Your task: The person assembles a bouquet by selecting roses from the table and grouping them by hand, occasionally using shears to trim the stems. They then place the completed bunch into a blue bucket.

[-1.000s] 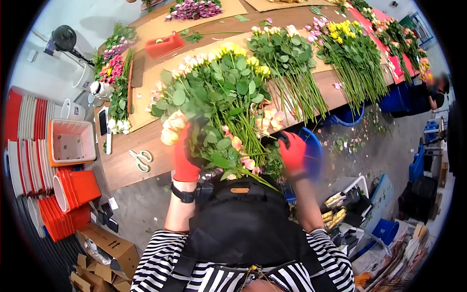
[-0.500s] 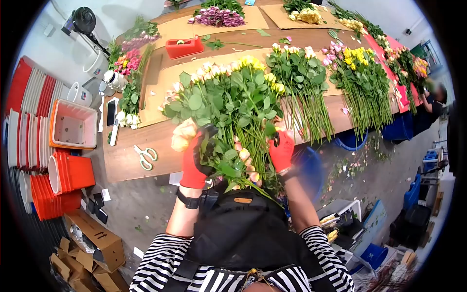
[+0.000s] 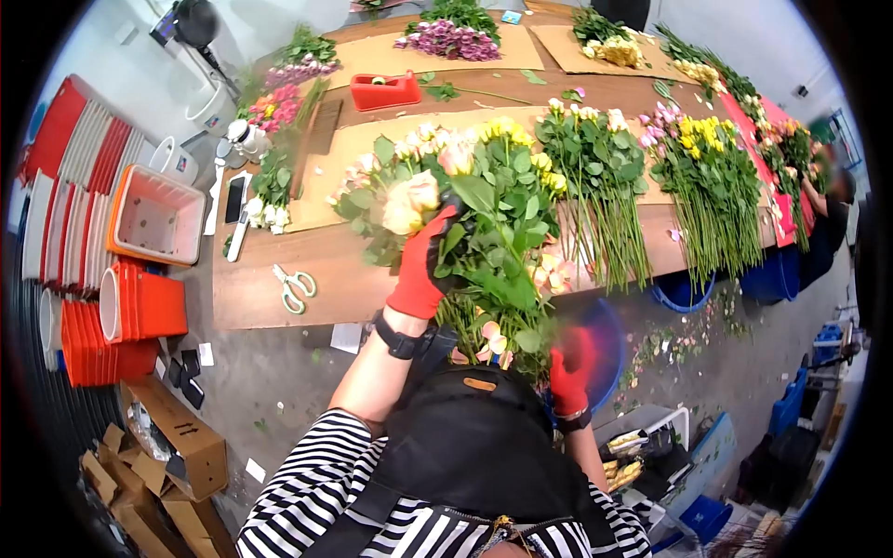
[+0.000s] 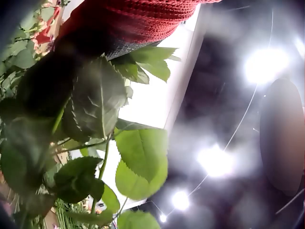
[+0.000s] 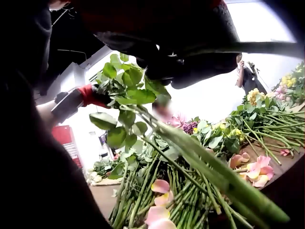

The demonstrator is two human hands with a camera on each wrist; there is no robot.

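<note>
My left hand point(image 3: 426, 265), in a red glove with a dark palm, grips leafy rose stems point(image 5: 200, 164) above the table edge. Large peach roses point(image 3: 409, 203) rise beside its fingers, and rose leaves point(image 4: 102, 95) crowd around it in the left wrist view. Thick cut stem ends point toward the right wrist camera. Lower right, my right hand point(image 3: 574, 363) is blurred near the blue bucket point(image 3: 606, 349). Its dark underside fills the top of the right wrist view, with a greenish bar point(image 5: 267, 47) jutting past it; I cannot tell whether the fingers hold it.
More roses point(image 3: 507, 191) lie heaped on the table point(image 3: 251, 302), with rose bunches point(image 3: 600, 186) to their right. Scissors point(image 3: 294, 287), a phone point(image 3: 236, 198) and a red tape dispenser point(image 3: 385, 91) sit on the left half. Orange bins point(image 3: 149, 302) stand on the floor. Another person point(image 3: 831, 200) is far right.
My left hand has risen and shifted right with the peach roses. My right hand has dropped from the stems toward the bucket and my apron. The head view has turned somewhat left.
</note>
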